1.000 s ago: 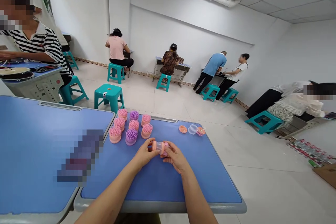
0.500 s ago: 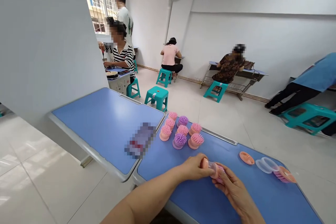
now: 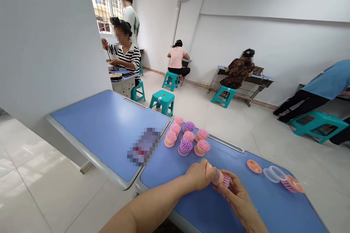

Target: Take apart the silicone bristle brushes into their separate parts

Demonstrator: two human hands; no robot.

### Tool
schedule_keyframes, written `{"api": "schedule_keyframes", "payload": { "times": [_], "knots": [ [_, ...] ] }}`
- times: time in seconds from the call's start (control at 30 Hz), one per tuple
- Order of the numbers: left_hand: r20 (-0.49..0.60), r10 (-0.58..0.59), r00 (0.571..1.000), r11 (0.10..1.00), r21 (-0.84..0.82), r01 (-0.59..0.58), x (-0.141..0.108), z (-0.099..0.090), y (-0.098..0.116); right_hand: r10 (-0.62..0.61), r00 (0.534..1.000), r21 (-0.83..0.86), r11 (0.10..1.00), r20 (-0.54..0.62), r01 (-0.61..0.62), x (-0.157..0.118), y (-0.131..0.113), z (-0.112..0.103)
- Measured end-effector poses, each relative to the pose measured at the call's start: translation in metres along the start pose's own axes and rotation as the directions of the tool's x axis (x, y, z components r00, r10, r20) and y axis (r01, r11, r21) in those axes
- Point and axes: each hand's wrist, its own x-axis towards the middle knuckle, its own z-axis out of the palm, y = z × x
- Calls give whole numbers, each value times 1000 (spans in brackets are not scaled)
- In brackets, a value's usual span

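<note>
My left hand (image 3: pixel 199 176) and my right hand (image 3: pixel 237 198) together grip a pink bristled massage brush (image 3: pixel 220 178) above the blue table (image 3: pixel 161 167). The left hand wraps its pink end, partly hiding it, while the right fingers press along its side near the bristles. Beyond my hands stand several pink and purple bristled brushes (image 3: pixel 188 138), upright in a cluster. To the right lie an orange-pink disc (image 3: pixel 254 166), a clear plastic cup (image 3: pixel 274 174) and a pink bristle piece (image 3: pixel 292 184).
A second blue table (image 3: pixel 104 131) adjoins on the left, bearing a pixelated packet (image 3: pixel 144 146). A teal stool (image 3: pixel 162 102) stands beyond the tables. Co-workers sit and lean at benches farther off. A white wall rises at far left.
The view has swung left since a second ago, and the brush has turned so its pink bristles show toward the lower right. Both hands stay on it.
</note>
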Motion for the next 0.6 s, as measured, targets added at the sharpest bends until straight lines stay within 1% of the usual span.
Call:
{"api": "schedule_keyframes", "payload": {
  "times": [0.07,0.13,0.23,0.33,0.4,0.53,0.6],
  "knots": [
    [-1,4,1000,1000,-5,-4,0,1,0,7,1000,18,1000,-19,-7,-1,1,2],
    [3,14,1000,1000,-9,-13,-2,2,0,36,999,36,999,-13,-36,-2,3,3],
    [-6,15,1000,1000,-20,-15,-3,3,0,101,994,35,994,31,-103,-1,6,0],
    [-27,6,1000,999,-36,-7,-2,3,-2,147,985,-10,989,93,-147,4,6,-5],
    [-43,1,999,999,-41,-2,2,2,-3,125,987,-35,992,102,-122,9,6,-6],
    [-69,9,998,1000,-29,-11,8,2,-1,-33,999,-62,997,32,35,10,-1,-1],
    [-58,57,997,998,-8,-57,9,4,-2,-79,994,-74,994,79,85,8,-6,4]
  ]
}}
